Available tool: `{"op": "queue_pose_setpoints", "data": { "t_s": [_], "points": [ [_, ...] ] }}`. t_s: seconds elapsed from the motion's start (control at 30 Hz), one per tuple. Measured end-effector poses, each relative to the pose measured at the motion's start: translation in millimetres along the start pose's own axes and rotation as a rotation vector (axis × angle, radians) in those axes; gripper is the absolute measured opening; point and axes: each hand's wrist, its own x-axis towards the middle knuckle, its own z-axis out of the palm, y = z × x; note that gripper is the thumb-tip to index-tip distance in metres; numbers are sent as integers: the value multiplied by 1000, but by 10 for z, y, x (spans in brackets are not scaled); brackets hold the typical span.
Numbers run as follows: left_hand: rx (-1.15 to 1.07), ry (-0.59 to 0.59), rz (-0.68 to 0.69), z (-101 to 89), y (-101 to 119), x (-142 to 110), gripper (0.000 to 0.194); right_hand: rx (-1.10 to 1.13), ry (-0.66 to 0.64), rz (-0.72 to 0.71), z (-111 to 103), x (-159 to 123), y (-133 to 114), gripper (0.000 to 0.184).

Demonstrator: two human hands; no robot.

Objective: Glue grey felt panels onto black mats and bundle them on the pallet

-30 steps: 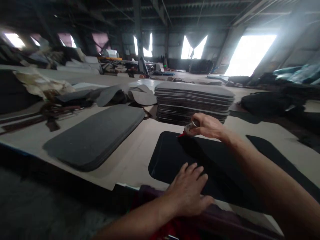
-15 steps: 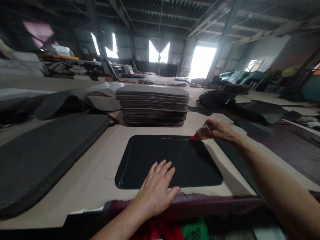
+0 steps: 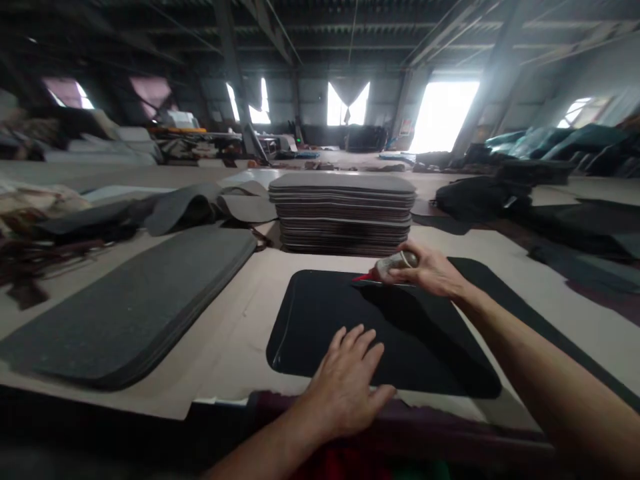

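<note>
At a black mat (image 3: 315, 320), the right grip (image 3: 431, 268) clasps a bottle (image 3: 387, 267), left grip (image 3: 348, 381) open.

And there it was, a dim hall before you, lit from behind: the bright opening (image 3: 444, 117) at one o'clock burned pure white, hazy glare spilling around it! The window (image 3: 349, 104) at twelve blew out too. A dark shadow crossed the black mat (image 3: 330, 327) towards four o'clock, while the clutter (image 3: 25, 247) at ten smeared soft, stretched at the edge.
</note>
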Motion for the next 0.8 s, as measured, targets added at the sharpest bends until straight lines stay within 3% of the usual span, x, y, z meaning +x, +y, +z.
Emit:
{"op": "queue_pose_setpoints", "data": {
  "t_s": [0.2,0.33,0.5,0.67,0.8],
  "points": [
    [-20,35,16,22,-17,4,61,-19,-55,-190,609,574,-562,35],
    [-69,32,18,11,-13,-20,61,-102,-128,-255,837,803,-850,37],
    [-86,29,10,-33,-4,-38,58,-238,-203,-302,707,900,-1013,36],
    [-103,22,24,-49,-12,-25,59,-317,-279,-231,385,910,-895,35],
    [-91,39,29,-22,-13,-24,59,-334,-253,-210,318,861,-832,36]
  ]
}}
